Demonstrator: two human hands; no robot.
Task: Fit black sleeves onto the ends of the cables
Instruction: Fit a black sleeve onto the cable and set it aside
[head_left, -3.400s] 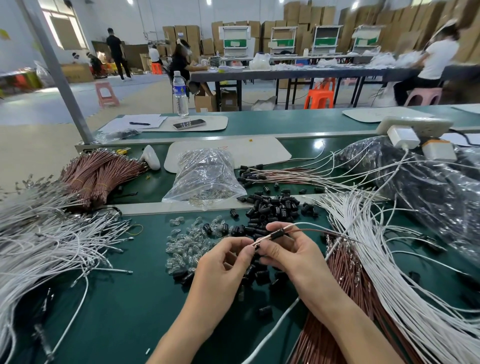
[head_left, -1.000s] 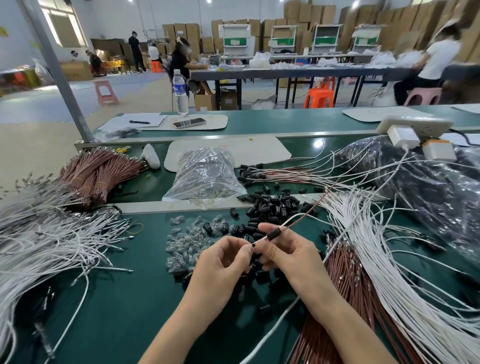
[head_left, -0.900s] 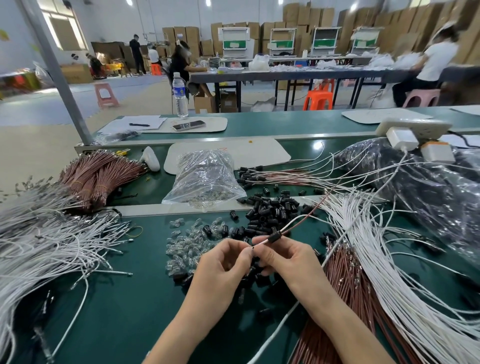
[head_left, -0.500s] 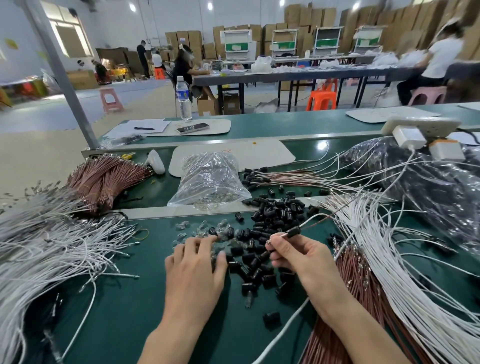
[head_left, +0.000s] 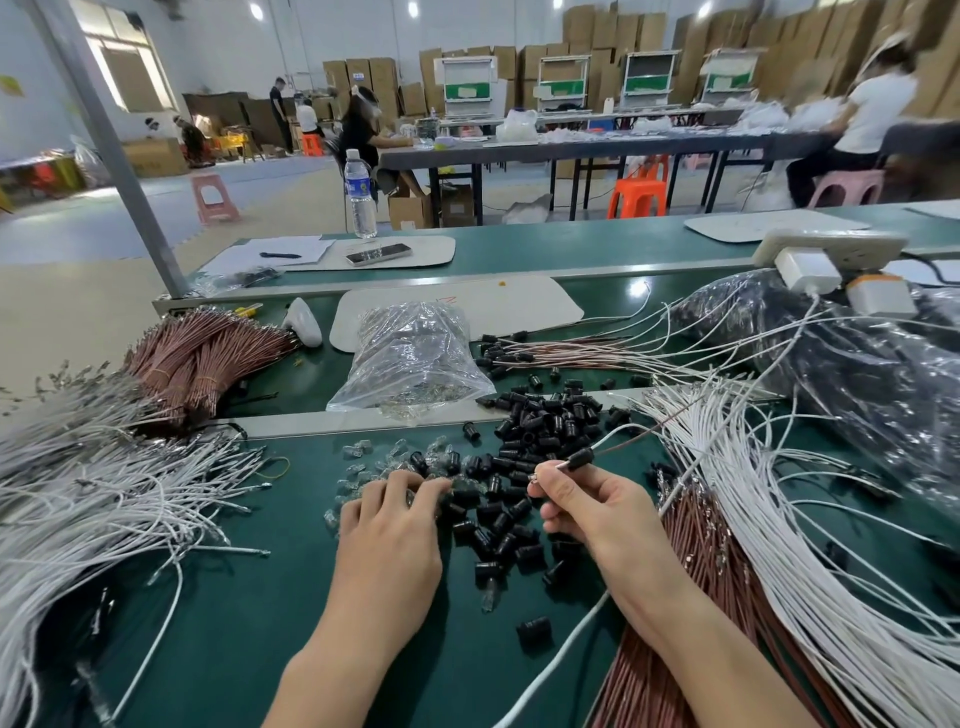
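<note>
— Lower centre?
— The left hand (head_left: 388, 530) lies flat, fingertips on glassy clear caps (head_left: 358, 451). The right hand (head_left: 589, 514) pinches a thin brown cable (head_left: 631, 439) bearing one matte black tubular sleeve (head_left: 580, 459).
— Beyond?
— A loose black sleeve heap (head_left: 543, 423), then a crinkled clear bag (head_left: 410, 358).

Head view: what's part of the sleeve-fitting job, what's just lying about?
Job: right hand pinching a cable with a black sleeve on it; left hand at the edge of the loose sleeves; white cables; brown cables.
Lying about: water bottle; phone; pen; power strip.
</note>
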